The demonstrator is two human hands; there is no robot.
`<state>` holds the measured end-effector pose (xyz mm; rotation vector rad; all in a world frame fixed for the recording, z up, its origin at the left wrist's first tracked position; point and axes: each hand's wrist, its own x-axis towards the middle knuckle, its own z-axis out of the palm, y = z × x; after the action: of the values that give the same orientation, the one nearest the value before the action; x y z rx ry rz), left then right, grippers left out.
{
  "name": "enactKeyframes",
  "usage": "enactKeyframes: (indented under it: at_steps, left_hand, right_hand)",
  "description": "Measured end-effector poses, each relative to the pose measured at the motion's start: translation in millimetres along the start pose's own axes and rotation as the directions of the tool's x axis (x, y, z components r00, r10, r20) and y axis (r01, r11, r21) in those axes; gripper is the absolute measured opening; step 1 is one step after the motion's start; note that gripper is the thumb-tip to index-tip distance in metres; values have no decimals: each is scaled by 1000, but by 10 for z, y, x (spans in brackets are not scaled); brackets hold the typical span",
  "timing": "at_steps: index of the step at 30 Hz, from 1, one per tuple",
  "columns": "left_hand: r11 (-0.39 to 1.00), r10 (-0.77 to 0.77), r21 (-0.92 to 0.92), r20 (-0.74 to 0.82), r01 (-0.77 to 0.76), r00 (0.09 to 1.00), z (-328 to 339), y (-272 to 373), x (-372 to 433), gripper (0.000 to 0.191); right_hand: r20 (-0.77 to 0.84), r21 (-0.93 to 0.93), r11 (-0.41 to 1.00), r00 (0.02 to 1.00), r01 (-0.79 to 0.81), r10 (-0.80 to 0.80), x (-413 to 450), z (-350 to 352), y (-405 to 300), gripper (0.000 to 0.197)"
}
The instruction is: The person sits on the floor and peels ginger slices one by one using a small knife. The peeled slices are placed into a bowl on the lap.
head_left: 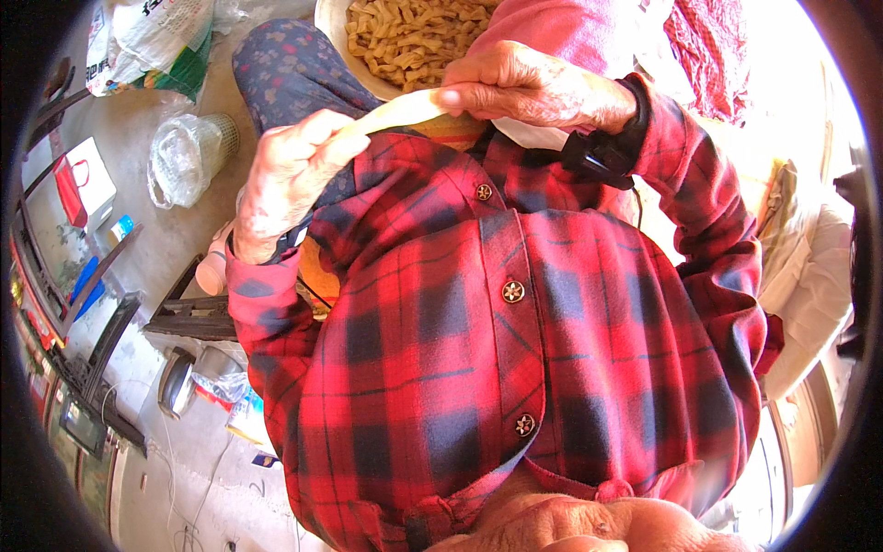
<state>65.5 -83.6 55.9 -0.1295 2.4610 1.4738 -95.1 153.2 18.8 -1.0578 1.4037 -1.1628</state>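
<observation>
A pale yellow, flattened strip (403, 114) is stretched between my two hands, above my lap; its material is hard to tell. My left hand (290, 176) pinches its left end between thumb and fingers. The other end is gripped by the fingertips of my right hand (521, 86), which is higher and to the right. Just beyond the hands, a round white basin (334, 31) holds many yellowish strip-like pieces (407, 41). Part of the basin is hidden by my right hand and a pink cloth (552, 31).
A plastic basket (224, 134) with a clear plastic bag (179, 162) stands on the floor at left. Behind it lies a printed woven sack (148, 52). Further left are a white box with a red bag (72, 190) and dark furniture rails. A pink bottle (212, 269) is near my left forearm.
</observation>
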Motion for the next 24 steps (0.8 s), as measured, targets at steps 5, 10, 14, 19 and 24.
enactKeyframes:
  at_steps: [5, 10, 14, 19, 24]
  left_hand:
    - [701, -13, -689, -266, -180, 964, -20, -77, -104, 23]
    - [360, 85, -825, -436, -435, 896, 89, 15, 75, 34]
    - [881, 381, -19, -566, -473, 731, 328, 173, 212, 26]
    - [740, 590, 580, -314, -341, 744, 400, 168, 359, 27]
    - [707, 574, 634, -256, -314, 778, 475, 83, 375, 27]
  right_hand:
    - [-83, 51, 995, 993, 87, -82, 148, 121, -186, 42]
    - [-329, -247, 828, 761, 503, -560, 533, 280, -130, 32]
    - [-379, -206, 877, 791, 434, -480, 546, 299, 14, 26]
    - [-355, -172, 884, 810, 434, -466, 388, 271, 66, 26]
    - [-294, 241, 933, 936, 267, -192, 307, 332, 209, 24]
